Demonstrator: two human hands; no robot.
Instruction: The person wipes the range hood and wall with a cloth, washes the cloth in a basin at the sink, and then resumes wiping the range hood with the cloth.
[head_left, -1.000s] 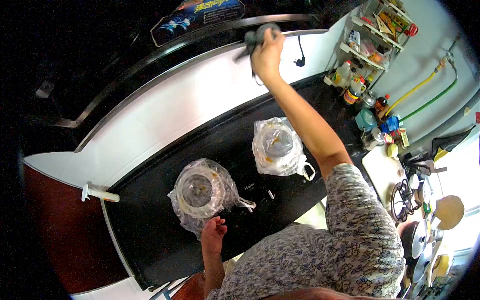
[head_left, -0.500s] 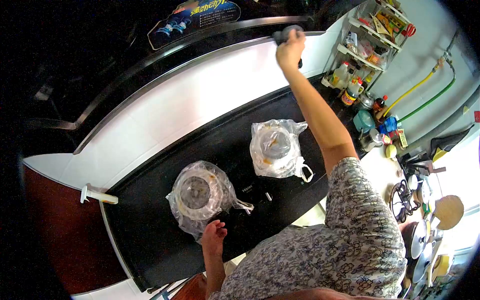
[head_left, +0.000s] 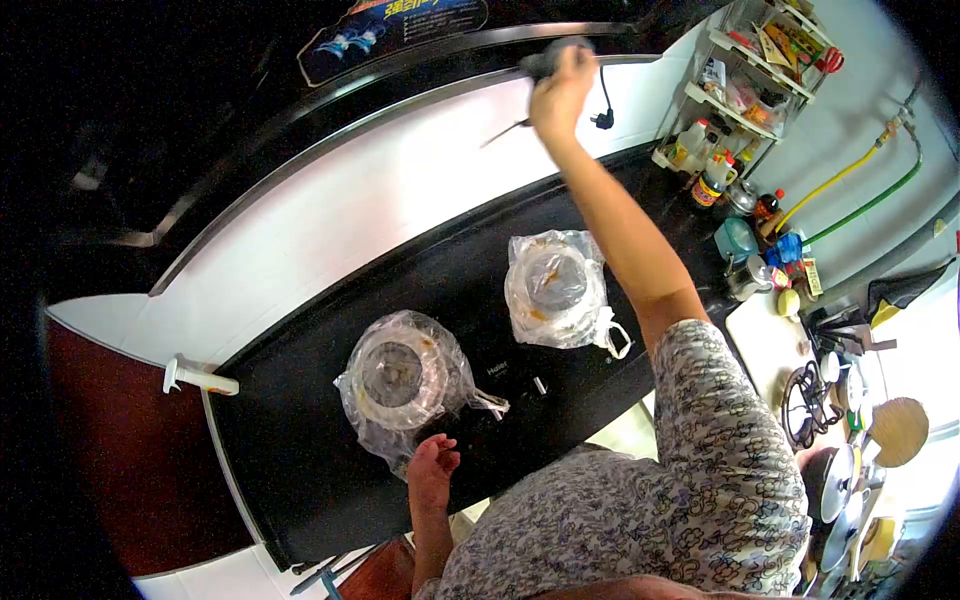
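Note:
High at the lower edge of the black range hood (head_left: 400,75), my right hand (head_left: 562,95) is closed around a dark grey cloth (head_left: 543,63), blurred a little by motion. A thin dark strip (head_left: 508,132) shows on the white wall just left of that hand. My left hand (head_left: 432,468) hangs low with its fingers loosely bent and apart, and nothing shows in it. It is close to the near edge of a stove burner wrapped in a clear plastic bag (head_left: 395,385); whether it touches the plastic I cannot tell. A second bag-wrapped burner (head_left: 555,285) sits farther right.
Both burners stand on a black cooktop (head_left: 300,480). A white spray bottle (head_left: 205,380) lies at the left end. A black plug (head_left: 602,120) dangles on its cord by the wall. Several sauce bottles (head_left: 712,185) and a shelf rack (head_left: 755,70) occupy the right corner.
My right hand has moved left along the hood edge with the cloth, and the plug and thin strip have come into sight. The left hand stays nearly in place.

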